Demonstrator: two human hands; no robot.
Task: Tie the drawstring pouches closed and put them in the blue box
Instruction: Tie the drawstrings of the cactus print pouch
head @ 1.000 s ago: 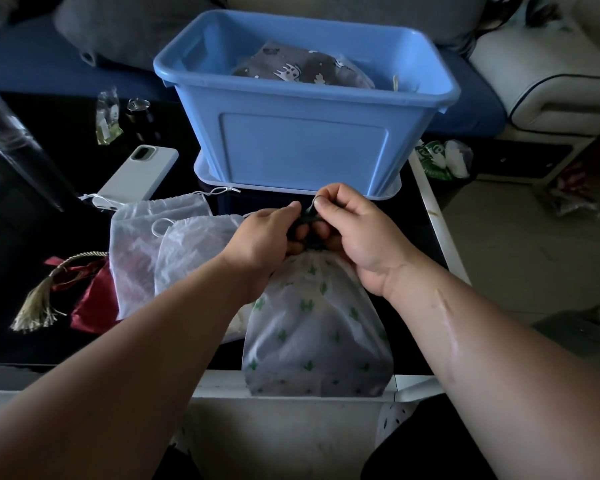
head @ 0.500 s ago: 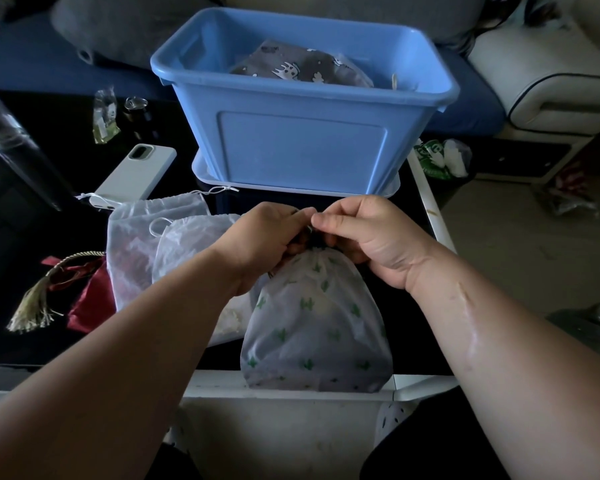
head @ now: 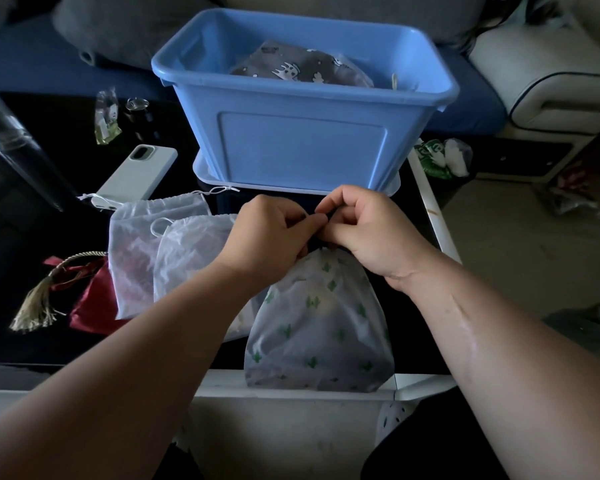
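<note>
Now, the blue box [head: 302, 147] stands at the upper middle of the frame on the desk [head: 32, 237], with a grey pouch [head: 291, 65] already inside. Just below it lies your cactus pouch [head: 321, 327], its neck gathered. Since a second ago your left hand [head: 267, 240] and right hand [head: 368, 233] have drawn together above that neck. The fingers of both are curled, pinching the drawstring they hide, so the knot seems underway, not finished. The green packet [head: 433, 157] right of the box bears lettering too blurred to read.
</note>
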